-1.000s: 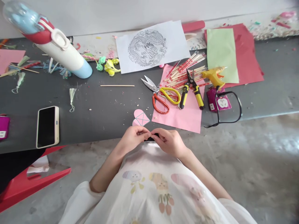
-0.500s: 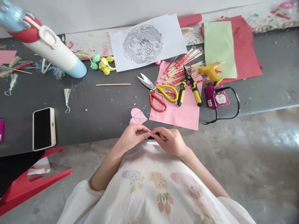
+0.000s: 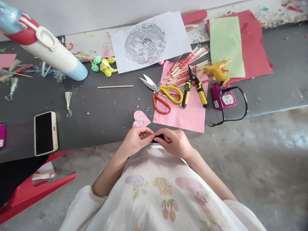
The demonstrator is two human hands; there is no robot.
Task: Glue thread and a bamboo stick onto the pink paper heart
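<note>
My left hand (image 3: 139, 139) and my right hand (image 3: 173, 141) meet at the table's front edge, thumb and forefinger pinched in each. Whatever lies between their fingertips is too small to make out. Just beyond my left hand is a pink heart-shaped paper (image 3: 141, 118) with crossing lines. Scissors (image 3: 160, 93) with one yellow and one red handle lie open, partly on a pink sheet (image 3: 183, 118). Yellow-black pliers (image 3: 195, 88) rest on that sheet beside a heap of red-and-wood sticks (image 3: 179, 72).
A tall bottle (image 3: 55, 57) stands at the left, with a phone (image 3: 46, 133) and a tassel (image 3: 68, 103) nearby. Behind lies a dragon print (image 3: 146, 45). A yellow glue gun (image 3: 218, 71), purple power block (image 3: 223, 96), looped black cable and green sheet (image 3: 227, 45) are at the right.
The whole view has shifted slightly. Both hands stay together at the table edge, with only small movements of the fingers.
</note>
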